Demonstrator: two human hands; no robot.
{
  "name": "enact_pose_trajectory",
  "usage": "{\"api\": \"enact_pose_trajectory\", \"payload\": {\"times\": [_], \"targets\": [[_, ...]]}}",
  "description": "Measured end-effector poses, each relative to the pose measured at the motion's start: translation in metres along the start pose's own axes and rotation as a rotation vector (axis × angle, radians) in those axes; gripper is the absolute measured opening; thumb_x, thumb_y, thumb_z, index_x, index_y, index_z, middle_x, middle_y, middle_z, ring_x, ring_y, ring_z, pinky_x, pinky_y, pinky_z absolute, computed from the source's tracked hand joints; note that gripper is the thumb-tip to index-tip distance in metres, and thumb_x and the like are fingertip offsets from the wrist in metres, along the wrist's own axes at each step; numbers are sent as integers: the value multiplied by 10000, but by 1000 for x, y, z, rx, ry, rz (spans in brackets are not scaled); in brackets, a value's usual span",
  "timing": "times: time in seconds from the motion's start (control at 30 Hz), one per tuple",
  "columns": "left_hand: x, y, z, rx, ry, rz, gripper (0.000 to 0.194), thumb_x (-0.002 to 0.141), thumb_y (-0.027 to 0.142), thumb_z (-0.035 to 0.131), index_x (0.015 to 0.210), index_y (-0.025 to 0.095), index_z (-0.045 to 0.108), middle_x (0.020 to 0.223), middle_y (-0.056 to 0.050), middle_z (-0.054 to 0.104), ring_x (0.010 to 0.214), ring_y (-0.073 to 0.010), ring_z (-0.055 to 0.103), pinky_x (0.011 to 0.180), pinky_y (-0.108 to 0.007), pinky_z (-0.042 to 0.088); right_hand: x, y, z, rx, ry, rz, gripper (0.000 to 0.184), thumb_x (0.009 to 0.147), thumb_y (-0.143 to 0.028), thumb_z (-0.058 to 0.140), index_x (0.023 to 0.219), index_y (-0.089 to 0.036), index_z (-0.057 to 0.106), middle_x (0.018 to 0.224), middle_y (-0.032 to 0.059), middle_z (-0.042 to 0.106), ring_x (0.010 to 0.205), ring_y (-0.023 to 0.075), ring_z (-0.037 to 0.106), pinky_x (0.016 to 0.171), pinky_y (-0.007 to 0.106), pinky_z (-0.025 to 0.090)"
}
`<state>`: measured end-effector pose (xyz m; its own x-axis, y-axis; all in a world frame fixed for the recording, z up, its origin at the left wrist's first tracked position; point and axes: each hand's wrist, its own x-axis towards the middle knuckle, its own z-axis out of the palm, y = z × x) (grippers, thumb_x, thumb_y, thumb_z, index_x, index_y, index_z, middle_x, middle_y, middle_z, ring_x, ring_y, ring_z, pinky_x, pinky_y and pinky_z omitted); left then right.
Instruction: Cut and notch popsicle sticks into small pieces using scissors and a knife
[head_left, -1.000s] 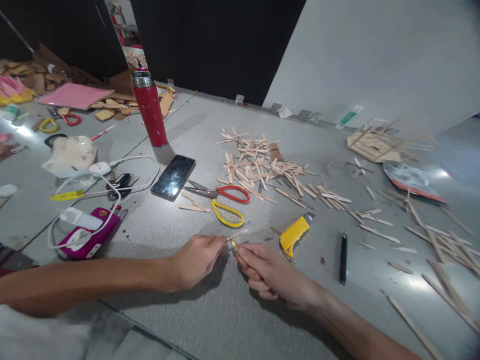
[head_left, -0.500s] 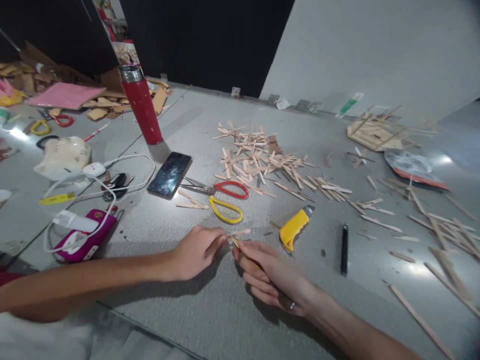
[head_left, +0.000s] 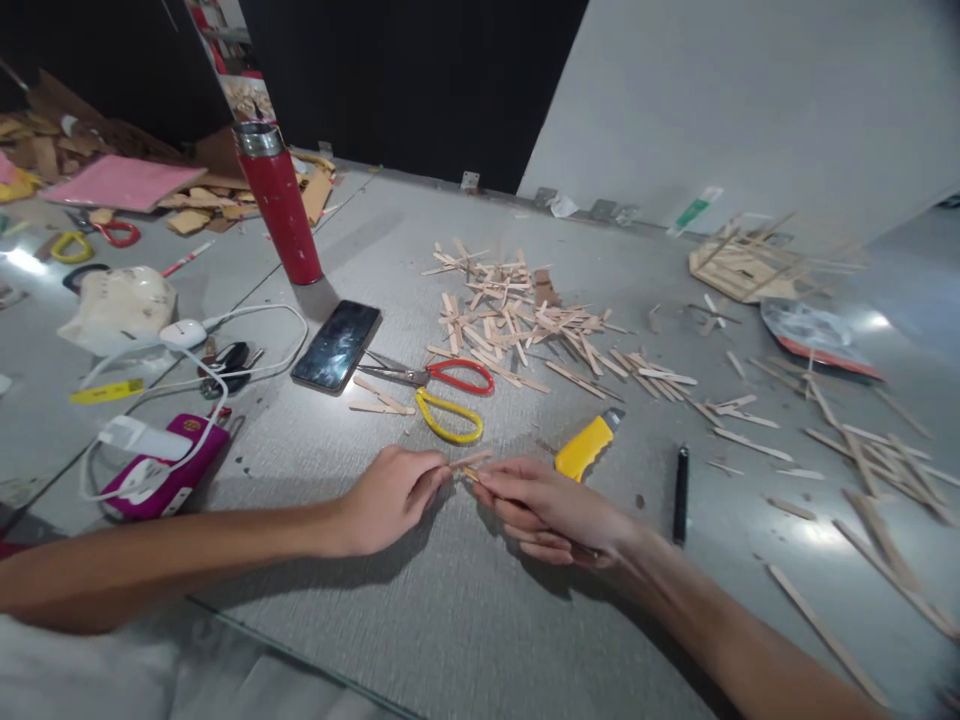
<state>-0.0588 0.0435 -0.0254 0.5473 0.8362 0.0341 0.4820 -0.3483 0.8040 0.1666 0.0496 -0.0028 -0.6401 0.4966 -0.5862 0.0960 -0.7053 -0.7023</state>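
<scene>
Near the front middle of the grey table, my left hand (head_left: pixel 394 500) is closed, pinching a short piece of wooden stick (head_left: pixel 472 460) between thumb and fingertips. Facing it, my right hand (head_left: pixel 551 510) is wrapped round a slim brown rod-shaped tool (head_left: pixel 469 473). The tool's tip meets the wooden stick, or lies very close to it; its exact kind I cannot make out. Most of its shaft is hidden by my right fingers. Just beyond my hands lie scissors (head_left: pixel 450 430) with one red and one yellow handle, and a yellow utility knife (head_left: pixel 585 448).
Loose wooden sticks (head_left: pixel 517 310) are heaped behind the scissors, with more scattered at right. A phone (head_left: pixel 337 345), a red bottle (head_left: pixel 277 205), a purple power strip (head_left: pixel 169 470) with white cable and keys (head_left: pixel 229 368) stand at left. A black pen (head_left: pixel 681 495) lies right.
My right hand has turned, and the tool now lies flatter against the stick. My left hand keeps its pinch. The whole view has shifted slightly.
</scene>
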Motion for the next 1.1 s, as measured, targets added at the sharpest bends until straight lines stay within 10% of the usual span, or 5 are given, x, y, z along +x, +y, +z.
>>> {"api": "enact_pose_trajectory", "payload": {"times": [0.23,0.53,0.73,1.1], "targets": [[-2,0,5,30,29,24,316,1036,203,416,840,161,660,676,-13,616,569,-129,494,616,-242,353,8,28,36,-168,341,-204,493,893,-709,566,758,-241,495,394,-154,309,247,47,233,245,172,221],[-1,-2,2,54,-1,35,343,1033,218,436,734,170,597,599,36,481,536,-110,364,567,-231,293,-7,-8,-8,-255,-18,-42,482,865,-669,662,761,-216,533,415,-154,344,285,27,212,285,154,245],[-2,1,3,47,29,-9,312,1024,211,449,758,165,606,624,22,510,557,-115,402,580,-232,307,3,14,20,-306,296,-152,467,939,-667,520,751,-241,486,377,-146,313,246,54,286,263,170,194],[-1,-1,3,78,12,-7,310,1027,206,448,760,171,601,617,24,512,550,-120,419,580,-237,312,-2,9,5,-303,183,-141,506,896,-704,589,741,-232,494,402,-147,329,273,41,250,275,170,215]]}}
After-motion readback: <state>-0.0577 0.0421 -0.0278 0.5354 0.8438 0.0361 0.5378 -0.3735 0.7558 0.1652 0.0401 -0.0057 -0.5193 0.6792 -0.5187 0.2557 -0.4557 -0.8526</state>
